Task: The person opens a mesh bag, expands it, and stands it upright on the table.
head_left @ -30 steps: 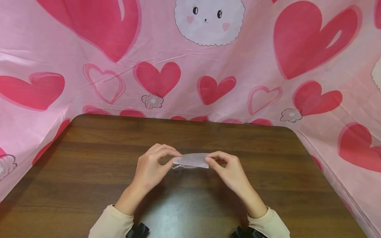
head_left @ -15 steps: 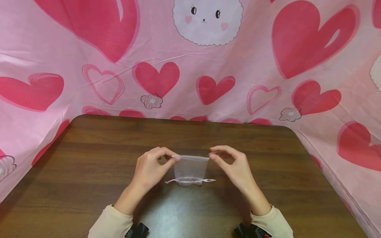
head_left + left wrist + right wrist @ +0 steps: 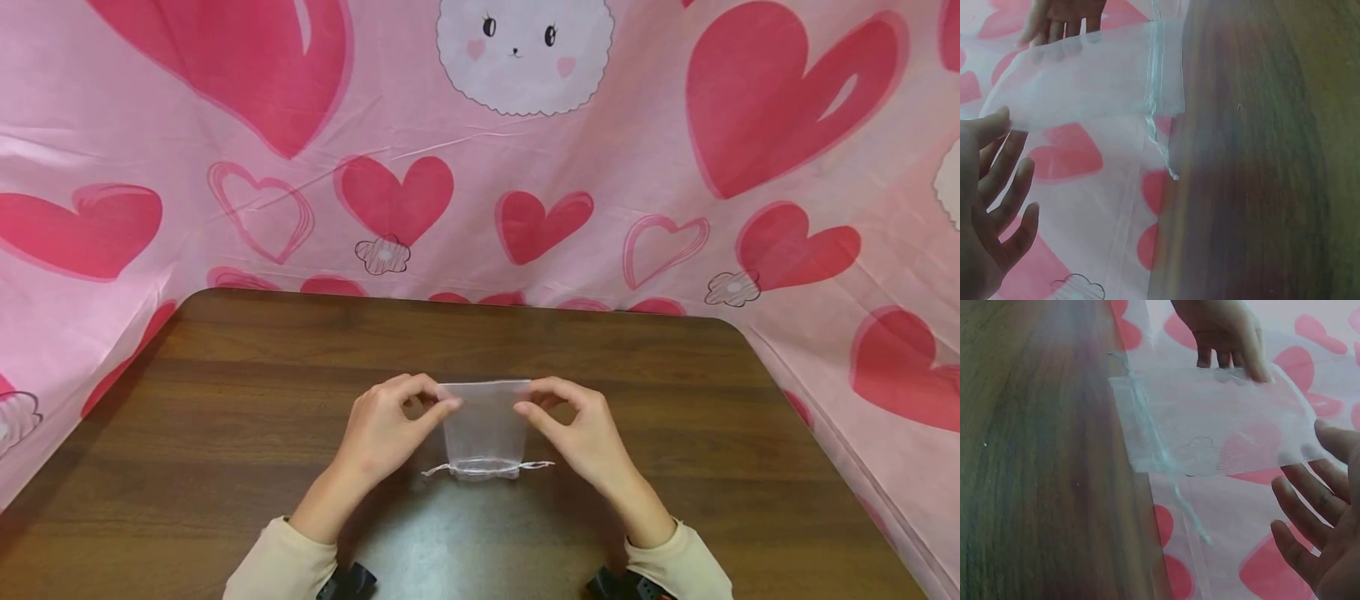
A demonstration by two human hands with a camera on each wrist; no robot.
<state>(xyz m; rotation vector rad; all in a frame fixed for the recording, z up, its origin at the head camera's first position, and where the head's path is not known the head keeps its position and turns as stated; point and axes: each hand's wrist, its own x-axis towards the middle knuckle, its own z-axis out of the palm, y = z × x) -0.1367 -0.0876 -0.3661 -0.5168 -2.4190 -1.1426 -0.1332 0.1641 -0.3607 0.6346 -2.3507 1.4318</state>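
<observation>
A sheer white drawstring pouch (image 3: 486,429) hangs between my two hands, its flat bottom edge up and its cord end down. My left hand (image 3: 386,421) pinches the upper left corner between thumb and fingers. At the opposite corner my right hand (image 3: 573,425) pinches the pouch the same way. The white drawstring (image 3: 483,465) crosses near the lower end, with a knotted tail sticking out on each side. In the left wrist view the pouch (image 3: 1085,75) is see-through and looks flat. The right wrist view shows the drawstring (image 3: 1154,431) running across the gathered end.
A dark brown wooden table (image 3: 262,400) lies beneath both hands. Behind it and at the sides hangs a pink cloth (image 3: 480,142) printed with red hearts. Black wrist devices (image 3: 348,581) sit by the cream sleeves (image 3: 285,560).
The pouch was seen nearly edge-on, then swung down to hang with its drawstring end toward me. The right hand moved outward off the corner, then came back in to grip it.
</observation>
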